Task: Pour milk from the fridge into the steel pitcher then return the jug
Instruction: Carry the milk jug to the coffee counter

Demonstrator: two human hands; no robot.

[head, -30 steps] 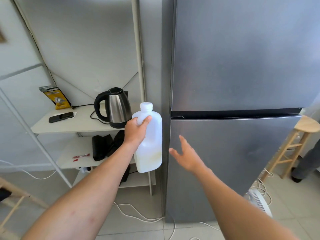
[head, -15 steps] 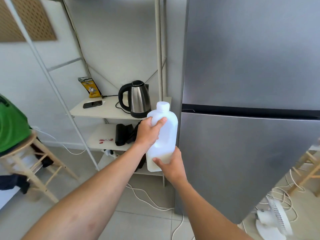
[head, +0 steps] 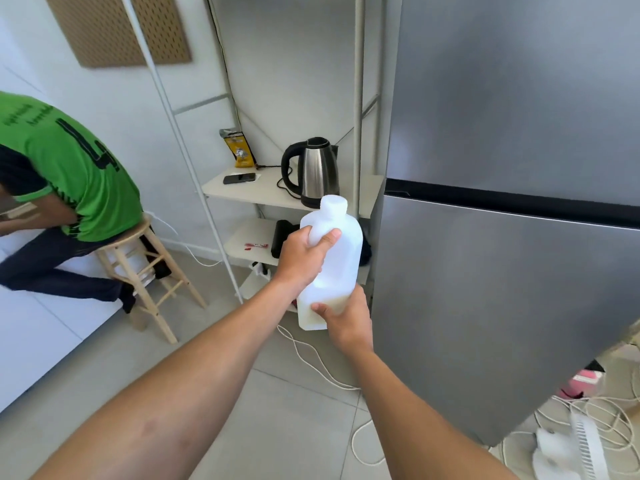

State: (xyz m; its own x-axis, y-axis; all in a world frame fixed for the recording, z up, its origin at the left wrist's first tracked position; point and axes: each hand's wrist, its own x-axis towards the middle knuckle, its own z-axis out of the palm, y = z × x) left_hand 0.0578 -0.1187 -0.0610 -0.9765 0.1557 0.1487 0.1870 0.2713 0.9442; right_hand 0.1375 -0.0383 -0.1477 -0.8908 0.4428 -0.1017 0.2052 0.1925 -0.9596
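Now both hands are holding the one milk jug, where a second ago the right hand was hovering open beside it. The left hand is gripping the jug's shoulder under the cap; the right is cupping its base, fingers curled round the bottom. The jug is sitting near upright at centre frame, just left of the one closed fridge. One green-shirted person is coming into view at left.

a steel kettle, a black phone and a yellow bag sit on the top shelf. a person in a green shirt sits on a wooden stool. white cords trail over the floor near a white fan.
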